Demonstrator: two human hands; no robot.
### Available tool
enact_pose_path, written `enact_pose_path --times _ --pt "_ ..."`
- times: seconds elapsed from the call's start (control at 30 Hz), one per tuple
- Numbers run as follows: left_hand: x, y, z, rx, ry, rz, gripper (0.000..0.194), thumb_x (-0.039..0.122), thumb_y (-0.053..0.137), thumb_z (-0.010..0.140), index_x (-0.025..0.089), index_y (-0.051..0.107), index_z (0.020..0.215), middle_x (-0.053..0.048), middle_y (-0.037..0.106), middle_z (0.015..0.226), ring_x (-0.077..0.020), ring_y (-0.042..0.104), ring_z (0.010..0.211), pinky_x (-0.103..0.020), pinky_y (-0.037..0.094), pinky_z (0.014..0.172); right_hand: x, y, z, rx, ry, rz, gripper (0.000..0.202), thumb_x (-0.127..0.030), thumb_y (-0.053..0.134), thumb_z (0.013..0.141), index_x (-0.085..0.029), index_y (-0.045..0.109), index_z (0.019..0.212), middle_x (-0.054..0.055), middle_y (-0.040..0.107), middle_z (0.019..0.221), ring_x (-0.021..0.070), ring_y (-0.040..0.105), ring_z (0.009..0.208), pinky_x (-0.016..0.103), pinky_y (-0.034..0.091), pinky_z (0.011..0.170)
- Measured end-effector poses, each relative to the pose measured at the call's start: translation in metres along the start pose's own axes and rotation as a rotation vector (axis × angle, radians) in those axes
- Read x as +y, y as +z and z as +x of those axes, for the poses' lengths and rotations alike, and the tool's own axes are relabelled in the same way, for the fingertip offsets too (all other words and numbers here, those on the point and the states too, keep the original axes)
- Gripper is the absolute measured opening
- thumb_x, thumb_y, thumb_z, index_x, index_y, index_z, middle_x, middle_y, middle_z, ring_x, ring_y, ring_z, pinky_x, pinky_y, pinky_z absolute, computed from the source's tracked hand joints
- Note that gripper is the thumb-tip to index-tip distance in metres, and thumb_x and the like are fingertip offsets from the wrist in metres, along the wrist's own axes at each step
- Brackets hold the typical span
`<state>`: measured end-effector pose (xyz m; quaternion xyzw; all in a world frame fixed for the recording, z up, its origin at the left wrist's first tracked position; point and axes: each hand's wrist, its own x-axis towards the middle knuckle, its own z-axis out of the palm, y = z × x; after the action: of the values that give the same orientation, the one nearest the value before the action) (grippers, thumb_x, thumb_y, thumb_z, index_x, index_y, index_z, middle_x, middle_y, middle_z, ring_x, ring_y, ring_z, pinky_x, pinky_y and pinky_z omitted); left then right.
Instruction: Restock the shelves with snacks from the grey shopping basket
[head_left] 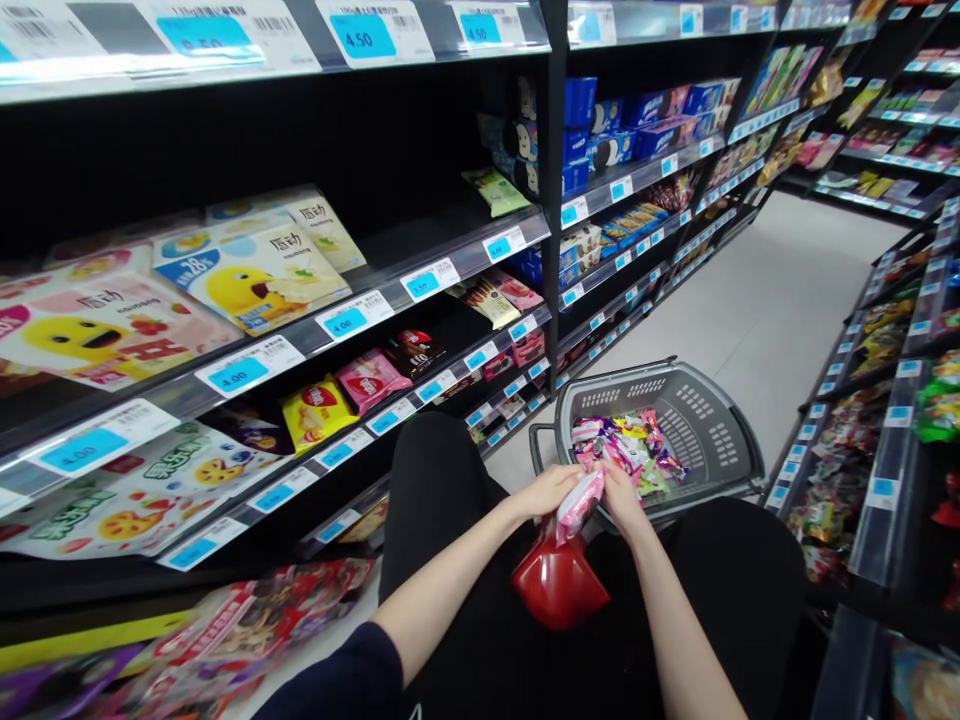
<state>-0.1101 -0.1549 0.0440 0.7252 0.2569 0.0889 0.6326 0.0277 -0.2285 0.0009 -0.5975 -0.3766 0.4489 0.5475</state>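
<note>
Tall black shelving (556, 200) fills the left side of a store aisle, its edges lined with blue-and-white price labels (430, 280). Boxed snacks with yellow smiling faces (259, 280) lie on a left shelf; a yellow packet (319, 412) and a pink packet with a red logo (371, 380) sit on the shelf below. Farther along are stacked blue boxes (577, 130). A pale grey floor (712, 290) runs into the distance, and lower racks of wrapped goods (825, 490) line the right side.

The person's two knees (442, 470), in black, spread across the lower middle. A grey shopping basket (705, 420) stands on the floor just beyond them, holding a loose pile of small, colourful wrapped pieces (630, 445). Nearer the person, a glossy red object (561, 585) shows between the legs, directly below the hands; what it is cannot be told.

The left hand (553, 492) and right hand (616, 492) meet at the basket's near edge, each with its fingers closed on a slim pink-and-white packet (580, 505). The packet tilts between them, its lower end at the top of the red object.
</note>
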Motion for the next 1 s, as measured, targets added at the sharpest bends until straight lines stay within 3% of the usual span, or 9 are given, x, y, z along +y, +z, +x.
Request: enact_pose_path --times 0.13,0.33,0.53,0.67,0.77,0.9,1.0 --pt "0.0 0.004 0.003 0.044 -0.061 -0.215 0.024 0.025 0.041 0.084 0.014 0.045 0.062 0.002 0.043 0.058 -0.0091 0.039 0.055 -0.022 0.035 0.054 -0.009 0.0 -0.001 -0.014 -0.016 -0.004 0.039 -0.059 0.045 0.077 -0.021 0.05 0.067 0.0 0.049 0.061 0.0167 0.046 0.061 0.028 0.038 0.053" --pt "0.003 0.004 0.0 -0.013 -0.061 -0.222 0.024 0.027 0.043 0.081 0.014 0.044 0.061 0.003 0.04 0.057 -0.0081 0.037 0.054 -0.021 0.033 0.052 -0.022 -0.01 -0.006 -0.178 0.025 0.017 0.038 -0.054 0.046 0.079 -0.022 0.043 0.06 -0.004 0.037 0.053 0.0119 0.034 0.048 0.025 0.028 0.046" --pt "0.011 -0.01 -0.007 -0.144 0.072 0.171 0.031 0.034 0.039 0.087 0.013 0.05 0.067 0.004 0.041 0.057 -0.0079 0.037 0.054 -0.019 0.031 0.052 -0.026 -0.021 -0.009 -0.351 0.082 0.022 0.029 -0.046 0.058 0.074 -0.02 0.049 0.067 -0.006 0.04 0.056 0.0101 0.036 0.049 0.023 0.027 0.048" --pt "0.014 -0.012 -0.009 -0.108 0.152 0.322 0.029 0.034 0.037 0.089 0.014 0.053 0.075 0.001 0.049 0.067 -0.0098 0.044 0.062 -0.021 0.037 0.063 -0.026 -0.019 -0.008 -0.287 0.039 -0.056 0.029 -0.046 0.051 0.079 -0.021 0.048 0.066 -0.005 0.039 0.056 0.0115 0.036 0.049 0.024 0.027 0.048" --pt "0.01 -0.003 -0.011 -0.01 0.1 0.103 0.027 0.041 0.049 0.084 0.015 0.053 0.089 -0.003 0.055 0.087 -0.0118 0.05 0.074 -0.024 0.041 0.071 -0.03 -0.019 -0.007 -0.179 -0.053 -0.084 0.027 -0.044 0.052 0.079 -0.021 0.049 0.065 -0.003 0.043 0.06 0.0138 0.04 0.055 0.026 0.032 0.053" --pt "0.001 0.008 -0.009 -0.156 -0.152 -0.274 0.042 0.046 0.053 0.079 0.013 0.051 0.106 -0.007 0.061 0.089 -0.0124 0.055 0.063 -0.027 0.045 0.062 -0.036 -0.023 -0.007 -0.122 -0.141 -0.156 0.026 -0.042 0.052 0.079 -0.021 0.05 0.064 0.0 0.047 0.065 0.0164 0.044 0.063 0.028 0.036 0.06" --pt "0.0 0.003 -0.004 -0.182 -0.169 -0.137 0.04 0.043 0.064 0.07 0.012 0.059 0.095 -0.005 0.062 0.084 -0.0142 0.056 0.065 -0.026 0.044 0.062 -0.035 -0.026 -0.008 -0.137 -0.158 -0.227 0.027 -0.042 0.051 0.08 -0.021 0.051 0.063 0.0 0.047 0.064 0.0168 0.045 0.063 0.028 0.036 0.06"
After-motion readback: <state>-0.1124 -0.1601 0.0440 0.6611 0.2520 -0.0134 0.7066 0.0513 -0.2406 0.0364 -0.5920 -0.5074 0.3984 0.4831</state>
